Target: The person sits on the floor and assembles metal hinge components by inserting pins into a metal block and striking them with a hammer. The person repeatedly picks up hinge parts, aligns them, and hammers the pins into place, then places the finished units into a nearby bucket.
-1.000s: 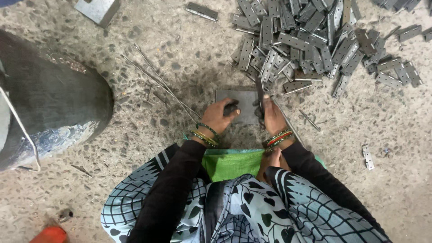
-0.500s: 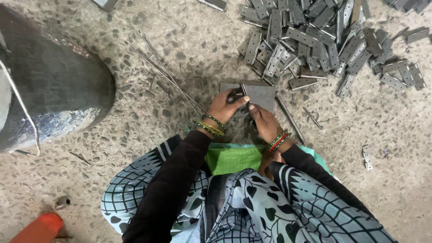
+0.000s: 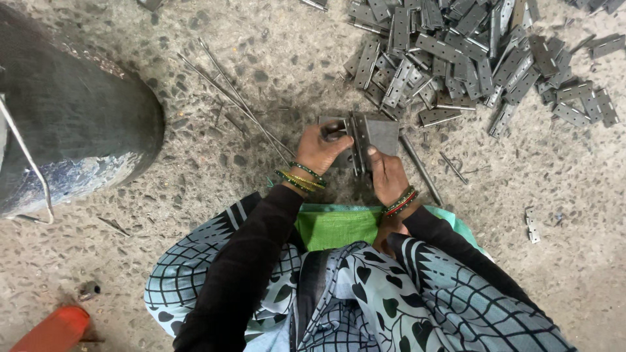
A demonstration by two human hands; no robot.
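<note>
Person sits on speckled concrete floor (image 3: pixel 195 189), both hands on a large grey metal hinge (image 3: pixel 381 133) held just above the floor in front of the knees, below the big heap of loose hinges (image 3: pixel 469 58); left hand (image 3: pixel 321 148) has fingers closed around the left leaf, thumb on top near a cut-out, right hand (image 3: pixel 385 173) has fingers wrapped on the near edge of the right leaf beside the knuckle line, so both hands gripping the same piece; hinge looks like stiff steel plate, heavy for its size, not fragile, bare metal so likely a bit slick and edges may be sharp; the two leaves swing about the central barrel, so best hold is one flat leaf in each hand, clear of the barrel to avoid pinching; thin metal rods (image 3: pixel 235 98) lie on the floor left of the hands, one thicker pin (image 3: pixel 420 169) just right of the right hand; green cloth (image 3: pixel 336 225) on the lap, dark rounded drum (image 3: pixel 72 137) far left, red object (image 3: pixel 55 329) at bottom left corner, bangles on both wrists
</note>
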